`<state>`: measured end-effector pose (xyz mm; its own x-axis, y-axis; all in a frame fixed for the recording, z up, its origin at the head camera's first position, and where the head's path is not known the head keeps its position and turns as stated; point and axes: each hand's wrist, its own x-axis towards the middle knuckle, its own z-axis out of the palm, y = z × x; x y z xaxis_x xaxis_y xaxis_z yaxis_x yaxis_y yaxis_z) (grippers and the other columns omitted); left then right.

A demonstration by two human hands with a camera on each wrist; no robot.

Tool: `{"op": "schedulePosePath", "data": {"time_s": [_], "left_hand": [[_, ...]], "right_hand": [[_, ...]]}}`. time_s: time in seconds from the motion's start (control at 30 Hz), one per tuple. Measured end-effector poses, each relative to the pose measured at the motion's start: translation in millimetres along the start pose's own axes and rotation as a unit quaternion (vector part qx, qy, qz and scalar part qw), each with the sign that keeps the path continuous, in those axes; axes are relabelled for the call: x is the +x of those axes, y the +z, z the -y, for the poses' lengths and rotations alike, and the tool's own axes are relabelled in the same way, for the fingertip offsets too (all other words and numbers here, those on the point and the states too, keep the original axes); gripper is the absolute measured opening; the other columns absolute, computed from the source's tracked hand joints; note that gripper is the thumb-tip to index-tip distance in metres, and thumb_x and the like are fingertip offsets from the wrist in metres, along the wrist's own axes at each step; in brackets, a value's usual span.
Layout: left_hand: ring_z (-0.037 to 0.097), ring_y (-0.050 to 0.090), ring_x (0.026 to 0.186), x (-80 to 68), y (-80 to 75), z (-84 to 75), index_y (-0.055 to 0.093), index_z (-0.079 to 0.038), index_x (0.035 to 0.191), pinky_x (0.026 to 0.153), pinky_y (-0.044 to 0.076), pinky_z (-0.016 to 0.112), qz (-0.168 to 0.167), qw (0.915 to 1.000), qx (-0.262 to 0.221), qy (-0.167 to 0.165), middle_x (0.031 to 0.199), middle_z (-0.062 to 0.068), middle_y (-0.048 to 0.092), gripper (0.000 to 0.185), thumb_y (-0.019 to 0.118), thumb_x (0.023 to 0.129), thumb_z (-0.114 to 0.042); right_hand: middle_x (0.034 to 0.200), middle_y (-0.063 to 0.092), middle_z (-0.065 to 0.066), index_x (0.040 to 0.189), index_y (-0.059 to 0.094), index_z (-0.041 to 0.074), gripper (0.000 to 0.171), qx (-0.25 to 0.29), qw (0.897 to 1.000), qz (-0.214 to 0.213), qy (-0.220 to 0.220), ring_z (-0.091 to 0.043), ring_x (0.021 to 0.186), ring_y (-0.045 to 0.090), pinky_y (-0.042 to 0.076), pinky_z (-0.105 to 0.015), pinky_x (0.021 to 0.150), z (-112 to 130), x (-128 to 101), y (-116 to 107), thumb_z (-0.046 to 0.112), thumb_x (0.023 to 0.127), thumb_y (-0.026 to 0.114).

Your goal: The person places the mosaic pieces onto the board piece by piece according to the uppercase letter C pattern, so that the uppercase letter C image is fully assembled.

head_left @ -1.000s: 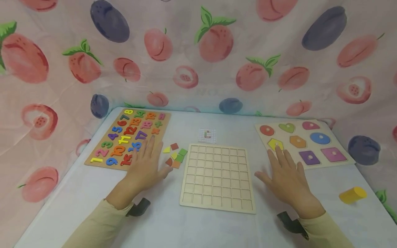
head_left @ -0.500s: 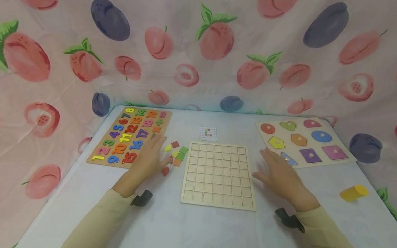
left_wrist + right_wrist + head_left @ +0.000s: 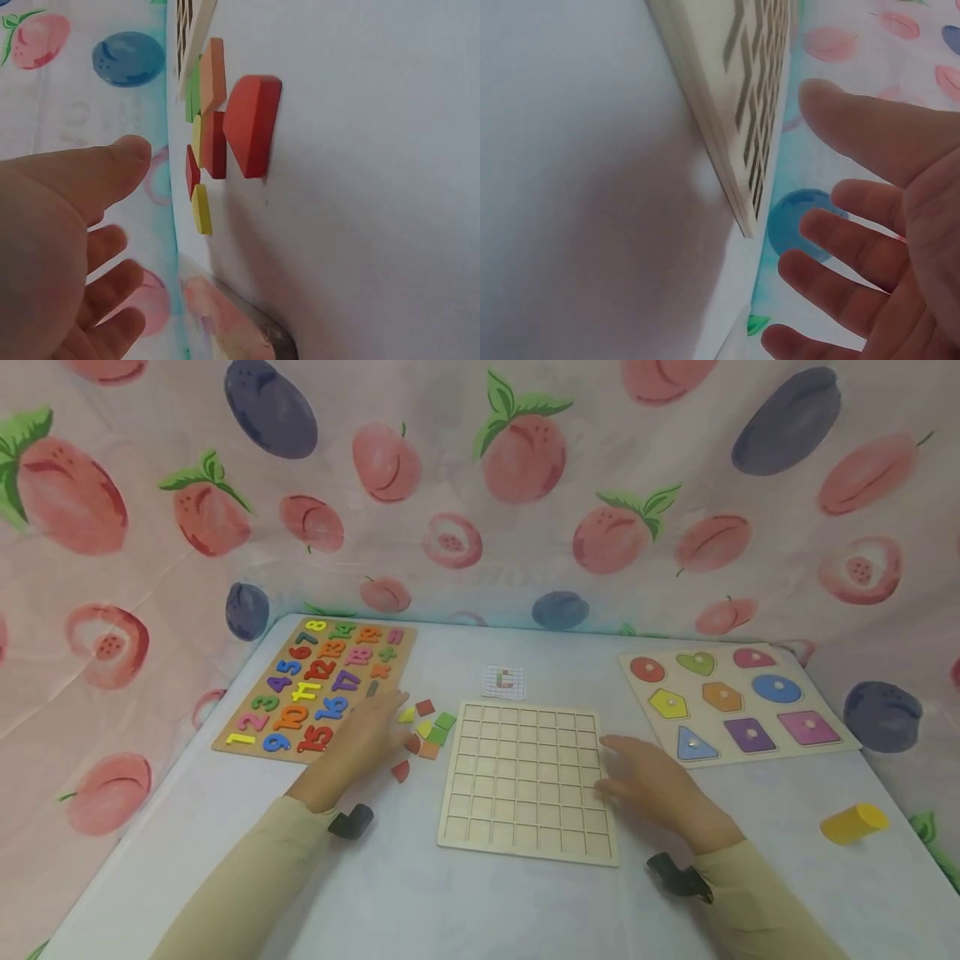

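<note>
L hand (image 3: 365,739) flat, fingers spread, palm down by colored tiles (image 3: 424,732) (holding nothing), R hand (image 3: 651,781) loose, fingers splayed, over right edge of grid board (image 3: 525,781), mid-table.

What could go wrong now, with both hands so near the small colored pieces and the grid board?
1. The left hand, open over the colored pieces, could scatter them; one red piece already lies apart from the cluster.
2. The right hand at the grid board edge might push the board sideways into those pieces.
3. The yellow cylinder lies on its side near the table edge and may roll off.
</note>
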<state>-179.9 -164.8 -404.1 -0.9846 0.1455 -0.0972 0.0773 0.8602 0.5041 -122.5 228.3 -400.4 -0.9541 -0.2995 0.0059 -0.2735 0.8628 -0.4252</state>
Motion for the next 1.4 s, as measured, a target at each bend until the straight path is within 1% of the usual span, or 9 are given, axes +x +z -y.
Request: {"op": "schedulePosePath", "data": {"time_s": [0.13, 0.23, 0.43, 0.6, 0.73, 0.97, 1.13, 1.23, 1.4], "left_hand": [[0.035, 0.04, 0.137, 3.8, 1.1, 1.3, 0.044, -0.012, 0.151, 0.107, 0.039, 0.056, 0.016, 0.9986, -0.042, -0.028, 0.149, 0.011, 0.046, 0.061, 0.068, 0.095, -0.024], [0.034, 0.04, 0.138, 4.8, 1.2, 2.2, 0.046, -0.012, 0.149, 0.108, 0.038, 0.055, 0.017, 0.9981, -0.053, -0.027, 0.149, 0.01, 0.047, 0.059, 0.068, 0.095, -0.024], [0.034, 0.04, 0.138, 8.1, 2.4, 4.2, 0.05, -0.01, 0.146, 0.108, 0.039, 0.054, 0.02, 0.9983, -0.053, -0.011, 0.146, 0.011, 0.05, 0.052, 0.066, 0.098, -0.022], [0.034, 0.044, 0.135, 8.8, 1.6, 5.9, 0.052, -0.007, 0.144, 0.107, 0.04, 0.052, 0.017, 0.9976, -0.067, 0.002, 0.144, 0.013, 0.052, 0.048, 0.063, 0.099, -0.02], [0.034, 0.045, 0.134, 10.5, 2.2, 8.3, 0.052, -0.006, 0.143, 0.107, 0.041, 0.052, 0.014, 0.9971, -0.075, 0.006, 0.143, 0.013, 0.053, 0.046, 0.062, 0.1, -0.019], [0.034, 0.042, 0.137, 16.1, 7.1, 12.3, 0.05, -0.008, 0.145, 0.109, 0.038, 0.052, 0.021, 0.9975, -0.068, 0.0, 0.146, 0.012, 0.05, 0.047, 0.059, 0.101, -0.02], [0.033, 0.041, 0.138, 17.1, 8.2, 11.7, 0.05, -0.007, 0.146, 0.111, 0.036, 0.052, 0.026, 0.9964, -0.08, -0.011, 0.147, 0.012, 0.05, 0.045, 0.054, 0.103, -0.02], [0.033, 0.041, 0.138, 17.0, 7.9, 11.1, 0.051, -0.008, 0.145, 0.11, 0.036, 0.052, 0.027, 0.9958, -0.085, -0.018, 0.147, 0.012, 0.051, 0.044, 0.054, 0.103, -0.019], [0.033, 0.044, 0.136, 18.5, 8.9, 11.4, 0.052, -0.007, 0.144, 0.109, 0.038, 0.052, 0.025, 0.9964, -0.08, -0.015, 0.145, 0.012, 0.052, 0.043, 0.056, 0.102, -0.018]], "right_hand": [[0.139, 0.055, -0.023, 0.137, 0.054, -0.005, 0.061, 0.01, 1.0, 0.028, 0.006, -0.043, 0.133, 0.045, 0.033, -0.057, 0.11, -0.5, 4.0, 4.5, 0.019, 0.086, 0.076], [0.14, 0.055, -0.022, 0.137, 0.055, -0.004, 0.06, 0.016, 0.999, 0.048, 0.012, -0.042, 0.133, 0.045, 0.034, -0.057, 0.11, -0.7, 6.4, 7.3, 0.019, 0.085, 0.075], [0.14, 0.054, -0.021, 0.137, 0.055, -0.003, 0.06, 0.029, 0.998, 0.061, 0.02, -0.042, 0.134, 0.045, 0.034, -0.056, 0.11, -4.3, 8.8, 13.2, 0.017, 0.085, 0.076], [0.141, 0.053, -0.022, 0.139, 0.053, -0.004, 0.062, 0.039, 0.997, 0.064, 0.029, -0.042, 0.134, 0.044, 0.033, -0.056, 0.11, -5.1, 9.8, 17.2, 0.016, 0.085, 0.077], [0.141, 0.053, -0.023, 0.139, 0.053, -0.004, 0.062, 0.039, 0.997, 0.061, 0.029, -0.043, 0.134, 0.044, 0.033, -0.056, 0.11, -4.5, 11.3, 18.6, 0.014, 0.084, 0.077], [0.143, 0.051, -0.025, 0.139, 0.053, -0.005, 0.062, 0.041, 0.997, 0.06, 0.018, -0.044, 0.135, 0.042, 0.032, -0.057, 0.111, -4.4, 12.7, 18.4, 0.011, 0.083, 0.076], [0.141, 0.053, -0.024, 0.138, 0.054, -0.004, 0.061, 0.04, 0.997, 0.06, 0.014, -0.044, 0.134, 0.044, 0.033, -0.057, 0.11, -3.3, 13.6, 18.0, 0.01, 0.083, 0.076], [0.141, 0.053, -0.023, 0.138, 0.054, -0.004, 0.061, 0.036, 0.997, 0.062, 0.019, -0.044, 0.134, 0.044, 0.034, -0.057, 0.11, -2.0, 13.5, 17.3, 0.01, 0.083, 0.076], [0.141, 0.054, -0.023, 0.138, 0.054, -0.003, 0.061, 0.038, 0.997, 0.063, 0.021, -0.044, 0.134, 0.044, 0.033, -0.057, 0.11, -0.8, 13.6, 16.1, 0.011, 0.084, 0.076]]}}
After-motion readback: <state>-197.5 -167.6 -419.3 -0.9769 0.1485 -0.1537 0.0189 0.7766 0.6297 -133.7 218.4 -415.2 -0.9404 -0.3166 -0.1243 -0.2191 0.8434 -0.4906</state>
